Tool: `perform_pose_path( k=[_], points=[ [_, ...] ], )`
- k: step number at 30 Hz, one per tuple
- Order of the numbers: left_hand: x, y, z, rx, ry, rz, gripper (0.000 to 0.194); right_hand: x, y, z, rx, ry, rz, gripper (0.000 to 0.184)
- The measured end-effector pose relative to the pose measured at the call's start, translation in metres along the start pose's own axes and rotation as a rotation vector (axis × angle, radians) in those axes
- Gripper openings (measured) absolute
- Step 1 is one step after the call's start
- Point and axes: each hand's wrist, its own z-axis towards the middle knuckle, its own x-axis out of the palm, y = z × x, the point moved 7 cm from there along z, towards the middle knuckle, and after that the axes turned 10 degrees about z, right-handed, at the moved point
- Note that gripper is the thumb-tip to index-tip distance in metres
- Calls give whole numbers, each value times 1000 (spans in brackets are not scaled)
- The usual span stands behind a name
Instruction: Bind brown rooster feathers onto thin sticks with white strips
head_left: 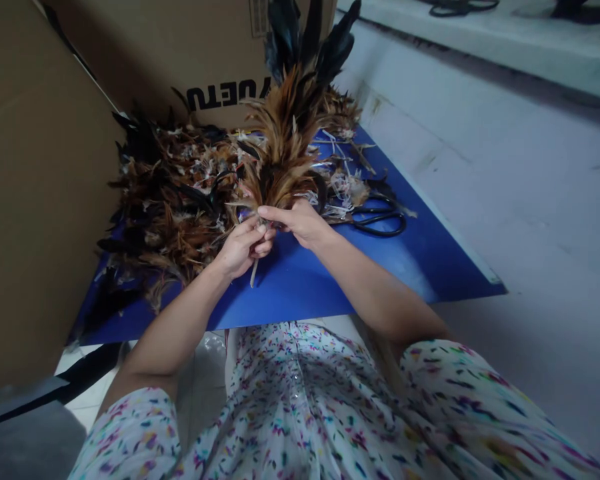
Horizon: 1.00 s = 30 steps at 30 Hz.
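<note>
Your left hand [247, 245] pinches the stem [254, 273] of the feather bundle [283, 147], which fans out just beyond both hands; your right hand [303, 223] grasps its base, scissors [375, 219] lying to the right.

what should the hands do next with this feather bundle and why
I'd probably have the right hand snug the feather bundle inward at its base while the left hand steadies it: both hands meet there, a stick pokes out below, and the feather bundle fans outward above.

"YUETU" ltrs [229, 95] on cardbd box [155, 53]
</note>
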Motion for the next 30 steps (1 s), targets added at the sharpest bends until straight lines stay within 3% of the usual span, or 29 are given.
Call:
perform_pose_path(
  k=[10, 16, 19, 24, 30],
  points=[
    [4, -4, -3, -61, -30, -15, 20, 0, -1, -1, -35, -38, -26, 40],
    [-1, 2, -1, -68, -84, 26, 39, -3, -3, 2, -68, -37, -3, 38],
    [-2, 3, 1, -38, -47, 57, 46, -4, -6, 4, -52, -35, -23, 38],
    [-5, 1, 3, -15, -13, 112, 47, -1, -2, 5, -96, -51, 26, 41],
    [-9, -1, 3, 0, -42, 231, 48, 3, -6, 4, -6, -41, -26, 34]
  ],
)
